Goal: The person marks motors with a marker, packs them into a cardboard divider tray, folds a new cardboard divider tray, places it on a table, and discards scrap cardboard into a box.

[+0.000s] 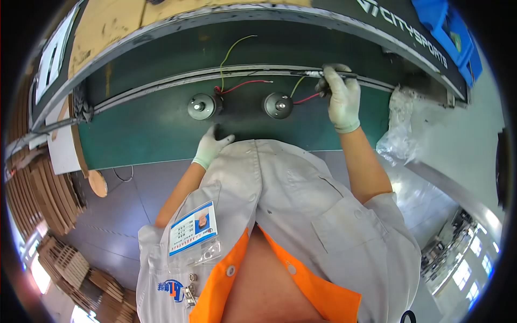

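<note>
Head view: two round motors sit on the green tabletop (134, 132), the left motor (201, 106) at centre-left of the frame and the right motor (279, 106) near upper centre, shaft ends up and the two standing apart. The right hand (343, 99), gloved, is at upper right with its fingers bent; the right motor's red lead (307, 99) runs to the fingertips, but whether these pinch it cannot be confirmed. A slim dark item (351, 76) lies along the same fingers, its nature unclear. The left hand (214, 146), also gloved, rests at the near edge below the left motor, fingers loosely parted, apparently holding nothing. Principal risk, in my judgement: if the red lead is caught and the right hand draws away, the pull could drag or tip the right motor, since neither hand steadies it, or strain the lead where it leaves the housing. Secondary risk: the left motor's yellow-green lead (228, 53) crosses the metal rail (161, 82) and lies loose; a passing sleeve could snag it. Gloves may also dull the feel of thin wire, allowing a slip.
</note>
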{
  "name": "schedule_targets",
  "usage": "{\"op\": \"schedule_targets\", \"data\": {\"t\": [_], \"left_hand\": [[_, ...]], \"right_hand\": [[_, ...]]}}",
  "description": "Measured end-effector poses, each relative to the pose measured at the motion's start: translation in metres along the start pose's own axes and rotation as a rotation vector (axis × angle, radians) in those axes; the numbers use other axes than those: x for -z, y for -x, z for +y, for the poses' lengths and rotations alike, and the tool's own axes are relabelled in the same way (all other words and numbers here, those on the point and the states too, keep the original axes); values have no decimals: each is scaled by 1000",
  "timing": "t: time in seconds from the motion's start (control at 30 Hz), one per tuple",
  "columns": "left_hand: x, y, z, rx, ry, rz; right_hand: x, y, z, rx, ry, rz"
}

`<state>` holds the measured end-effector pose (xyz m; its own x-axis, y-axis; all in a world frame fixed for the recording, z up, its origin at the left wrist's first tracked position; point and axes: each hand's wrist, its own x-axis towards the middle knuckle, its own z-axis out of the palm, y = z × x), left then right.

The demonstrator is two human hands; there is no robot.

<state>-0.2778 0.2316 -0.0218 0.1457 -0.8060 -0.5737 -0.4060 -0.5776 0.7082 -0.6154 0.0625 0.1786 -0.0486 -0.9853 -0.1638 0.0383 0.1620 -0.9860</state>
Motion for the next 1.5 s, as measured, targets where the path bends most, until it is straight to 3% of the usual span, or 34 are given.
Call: {"op": "schedule_targets", "data": {"t": [0.07, 0.2, 0.4, 0.47, 0.67, 0.77, 1.03, 1.13, 1.3, 1.4, 1.5], "left_hand": [[-16, -11, -14, -130, -103, -141], [-20, 0, 77, -216, 132, -295], [-31, 16, 150, -349, 224, -380], [-29, 24, 162, -305, 200, -393], [-37, 27, 155, -281, 206, -395], [-40, 29, 154, -296, 194, -367], [-45, 31, 151, -311, 167, -327], [-48, 28, 142, -334, 141, -301], [-50, 27, 137, -439, 111, -231], [-44, 34, 156, -358, 79, -278], [-46, 27, 155, -402, -42, -259]], "right_hand": [[13, 16, 13, -49, 51, -16], [15, 32, 39, -103, 69, -41], [21, 27, 57, -94, 114, -100], [22, 28, 57, -15, 161, -94], [25, 33, 48, 169, 302, -246], [29, 22, 53, 199, 228, -158], [32, 25, 54, -12, 149, -222], [30, 31, 44, 170, 328, -251], [14, 32, -39, 257, 35, -302], [-6, -9, -121, 1010, 455, -229], [-40, -62, -152, 1073, 719, -157]]}}
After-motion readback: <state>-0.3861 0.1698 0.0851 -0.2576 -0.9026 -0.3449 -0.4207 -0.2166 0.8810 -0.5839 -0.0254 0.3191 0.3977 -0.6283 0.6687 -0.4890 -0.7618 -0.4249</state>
